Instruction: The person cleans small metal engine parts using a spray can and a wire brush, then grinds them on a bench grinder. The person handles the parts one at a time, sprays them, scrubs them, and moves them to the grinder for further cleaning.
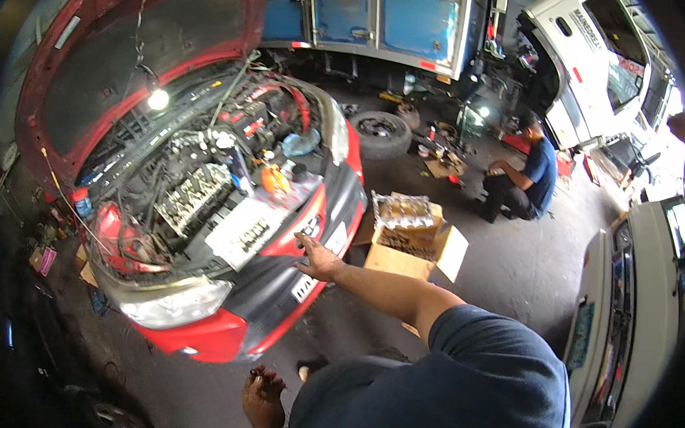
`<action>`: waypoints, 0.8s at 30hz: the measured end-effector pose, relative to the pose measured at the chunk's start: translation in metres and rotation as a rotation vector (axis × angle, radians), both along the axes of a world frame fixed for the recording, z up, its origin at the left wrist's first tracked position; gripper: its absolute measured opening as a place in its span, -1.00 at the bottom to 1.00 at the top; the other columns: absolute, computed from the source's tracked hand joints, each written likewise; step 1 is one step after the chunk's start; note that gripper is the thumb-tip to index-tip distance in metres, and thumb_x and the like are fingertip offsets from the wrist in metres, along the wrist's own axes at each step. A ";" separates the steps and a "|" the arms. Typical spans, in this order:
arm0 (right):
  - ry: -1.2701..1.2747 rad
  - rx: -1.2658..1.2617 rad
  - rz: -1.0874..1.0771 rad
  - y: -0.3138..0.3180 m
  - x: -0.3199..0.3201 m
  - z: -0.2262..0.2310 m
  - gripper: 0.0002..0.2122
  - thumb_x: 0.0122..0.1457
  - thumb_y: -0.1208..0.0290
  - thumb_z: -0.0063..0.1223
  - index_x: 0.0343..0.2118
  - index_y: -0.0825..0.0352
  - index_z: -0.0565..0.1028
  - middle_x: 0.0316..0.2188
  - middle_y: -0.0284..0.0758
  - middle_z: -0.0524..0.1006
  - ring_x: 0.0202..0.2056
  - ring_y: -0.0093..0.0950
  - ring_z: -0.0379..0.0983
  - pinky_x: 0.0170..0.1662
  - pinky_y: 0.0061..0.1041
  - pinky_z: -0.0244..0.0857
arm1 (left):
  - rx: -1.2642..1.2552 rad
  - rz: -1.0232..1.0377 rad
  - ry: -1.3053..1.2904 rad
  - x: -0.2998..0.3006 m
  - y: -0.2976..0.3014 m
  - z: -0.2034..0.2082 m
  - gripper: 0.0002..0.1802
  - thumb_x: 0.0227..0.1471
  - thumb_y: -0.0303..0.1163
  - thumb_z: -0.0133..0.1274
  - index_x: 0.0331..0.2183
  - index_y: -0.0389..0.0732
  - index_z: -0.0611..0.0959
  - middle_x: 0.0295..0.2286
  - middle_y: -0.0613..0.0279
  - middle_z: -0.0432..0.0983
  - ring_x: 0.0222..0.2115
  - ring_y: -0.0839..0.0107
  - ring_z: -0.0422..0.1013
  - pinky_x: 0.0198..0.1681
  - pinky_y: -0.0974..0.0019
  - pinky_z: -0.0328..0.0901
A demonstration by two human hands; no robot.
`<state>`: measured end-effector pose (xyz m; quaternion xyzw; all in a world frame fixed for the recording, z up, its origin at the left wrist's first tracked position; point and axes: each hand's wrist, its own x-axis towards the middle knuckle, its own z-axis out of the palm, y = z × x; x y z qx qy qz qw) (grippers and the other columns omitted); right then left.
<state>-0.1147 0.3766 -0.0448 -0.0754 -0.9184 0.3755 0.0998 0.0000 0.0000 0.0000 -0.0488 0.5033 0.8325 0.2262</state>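
My right hand [319, 260] reaches out over the front bumper of a red car [209, 333], fingers stretched and apart, with nothing visible in them. Just beyond its fingertips, a white sheet [231, 229] lies on the car's front edge with a row of small metal parts [252, 236] on it. Low in front of me, my left hand [263, 400] is closed on something small and dark, too small to name. Under the raised hood [155, 45], the engine's exposed cylinder head [194, 198] sits behind the sheet.
An orange bottle [275, 179], a blue cloth [301, 143] and a lit bulb [157, 99] are around the engine bay. Right of the car stand a cardboard box [395, 264] of metal parts and a wheel [381, 134]. Another person [540, 172] squats farther right, near a white truck cab [582, 62].
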 end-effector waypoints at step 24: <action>0.818 -0.230 0.479 -0.006 -0.386 0.173 -0.10 -0.06 0.54 0.33 0.33 0.36 0.00 0.25 -0.12 0.19 0.23 -0.29 0.17 0.29 -0.30 0.01 | -0.007 1.011 -0.255 -0.073 0.008 0.007 -0.67 0.27 -0.25 -0.06 -0.07 -0.29 0.50 -0.30 0.03 0.57 -0.41 0.27 0.52 -0.31 0.25 0.43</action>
